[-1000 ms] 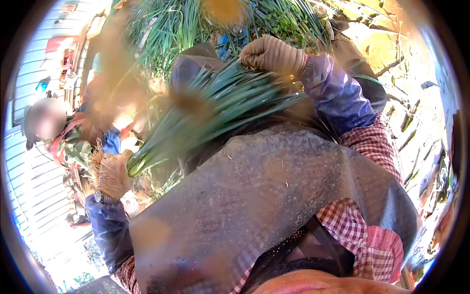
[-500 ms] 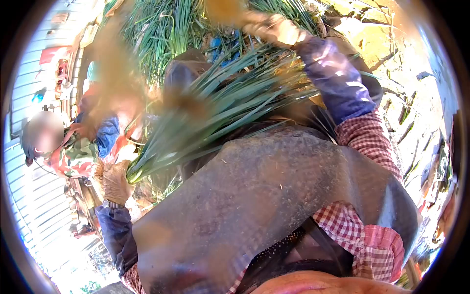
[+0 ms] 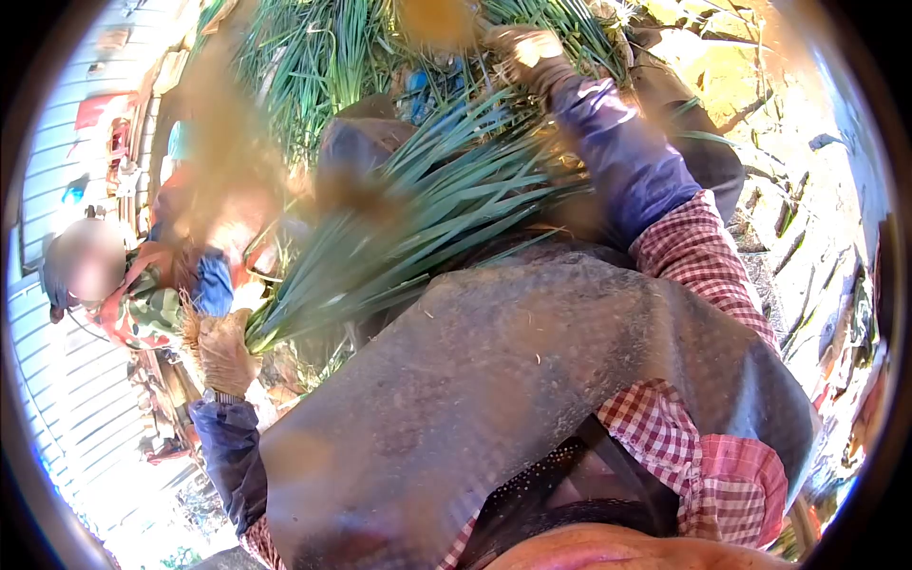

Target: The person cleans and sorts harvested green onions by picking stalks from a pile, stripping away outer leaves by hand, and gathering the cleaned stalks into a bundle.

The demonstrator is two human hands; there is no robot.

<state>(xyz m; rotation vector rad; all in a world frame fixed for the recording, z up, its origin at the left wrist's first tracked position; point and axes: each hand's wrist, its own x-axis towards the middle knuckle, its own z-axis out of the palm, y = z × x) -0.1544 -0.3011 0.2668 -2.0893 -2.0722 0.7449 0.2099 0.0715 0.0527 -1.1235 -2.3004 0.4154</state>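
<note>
A long bunch of green onions (image 3: 437, 204) lies slantwise across my lap, leaves fanning out to the upper right. My left hand (image 3: 226, 351), in a tan glove, is closed around its root end at the left; brownish roots stick out past the fingers. At the top, my gloved right hand (image 3: 524, 46) reaches over the leaf tips, beside a pile of more green onions (image 3: 323, 66). Its fingers look curled, and whatever they hold is too small or hidden to make out. A dark apron (image 3: 494, 361) covers my lap.
A co-worker (image 3: 157, 299) in camouflage and red clothing is at the left, partly behind a lens smudge. Blue material (image 3: 418, 84) shows among the leaves. Bright rocky ground (image 3: 722, 76) lies at the right, with a pale ribbed wall or sheet (image 3: 66, 380) at the far left.
My right hand has shifted slightly left and its fingers look more curled. The right forearm has swung left too. My left hand keeps its hold on the green onions, nearly unmoved.
</note>
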